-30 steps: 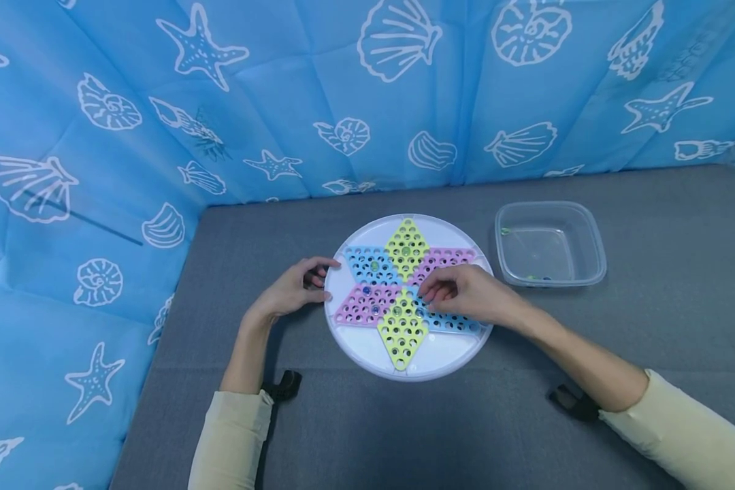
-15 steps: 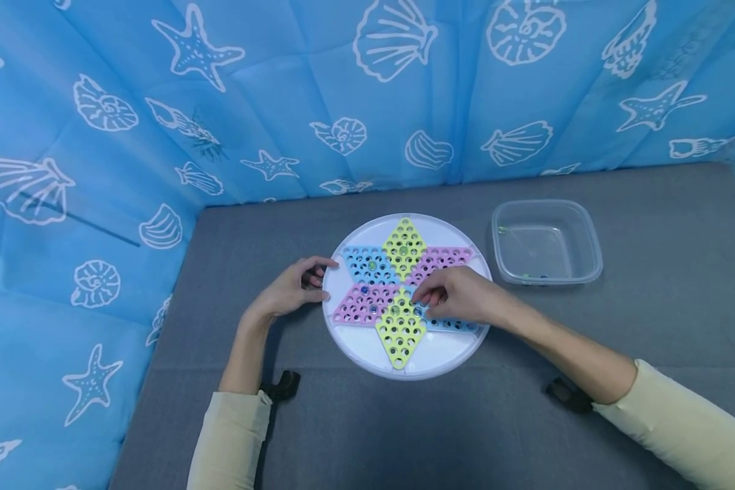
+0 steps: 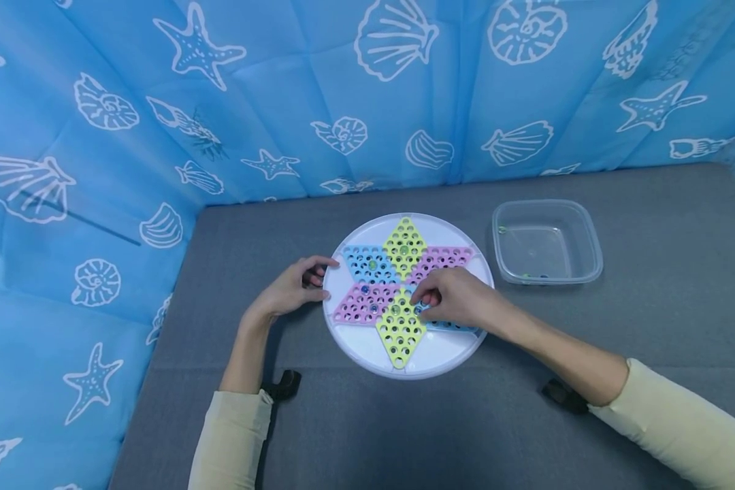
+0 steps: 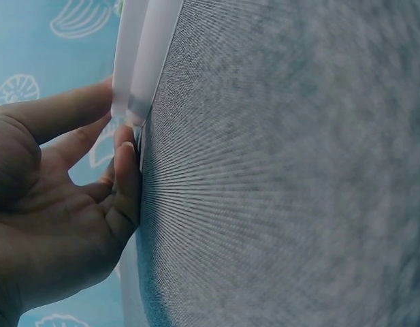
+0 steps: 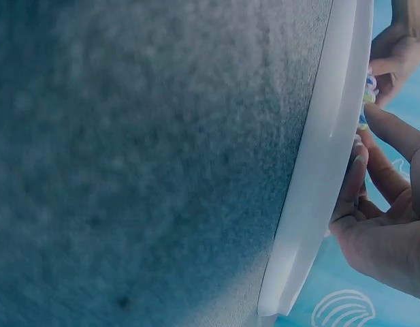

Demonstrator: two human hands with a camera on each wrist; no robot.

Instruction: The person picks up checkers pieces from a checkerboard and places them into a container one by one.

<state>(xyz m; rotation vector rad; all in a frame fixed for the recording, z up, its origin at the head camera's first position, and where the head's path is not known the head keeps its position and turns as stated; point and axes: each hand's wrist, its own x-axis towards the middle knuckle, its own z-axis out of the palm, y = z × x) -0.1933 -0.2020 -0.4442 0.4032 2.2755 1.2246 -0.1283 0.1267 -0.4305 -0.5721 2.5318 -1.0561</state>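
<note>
Head: your right hand point(image 3: 459, 297) hides part of the round white plastic star-patterned board point(image 3: 444, 352) on the grey fabric tabletop point(image 3: 404, 435); you can't tell if it pinches the blue glass marble point(image 3: 418, 308). Left wrist: your spread left hand point(image 4: 67, 187) touches the board's cropped rim point(image 4: 147, 61). Right wrist: tabletop stretches alongside.

Bright blue fabric curtain point(image 3: 294, 75) across the top and down the left side of the head view, vertical folds, white-outlined prints. Dotted white starfish point(image 3: 199, 49), upper left; ribbed white fan-shaped shell point(image 3: 398, 39), top centre; white coiled shell point(image 3: 529, 30), upper right. Thin dark straight line point(image 3: 81, 218) slants across the curtain at left. Flat grey woven tabletop cloth point(image 3: 380, 435) fills lower centre, faint horizontal crease; its weave, partly blurred, dominates both wrist views.
</note>
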